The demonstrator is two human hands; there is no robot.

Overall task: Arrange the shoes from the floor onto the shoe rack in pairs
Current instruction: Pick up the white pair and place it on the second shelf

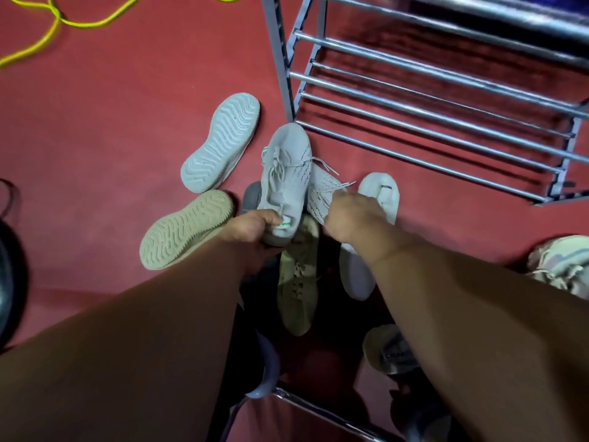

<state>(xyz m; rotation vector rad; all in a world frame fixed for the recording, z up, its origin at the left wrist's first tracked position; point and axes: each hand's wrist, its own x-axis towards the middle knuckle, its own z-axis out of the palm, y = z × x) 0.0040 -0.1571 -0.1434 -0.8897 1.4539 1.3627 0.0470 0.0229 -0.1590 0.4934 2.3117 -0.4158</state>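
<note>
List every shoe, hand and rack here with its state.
left hand: grips the grey sneaker by its heel
right hand: grips the speckled sneaker near its laces
white-soled shoe: on floor, sole up
tan-soled shoe: on floor, sole up
olive shoe: on floor, upright
shoe rack: standing

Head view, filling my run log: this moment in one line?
left hand: grips grey sneaker heel | right hand: holds second sneaker | shoe rack: ahead
</note>
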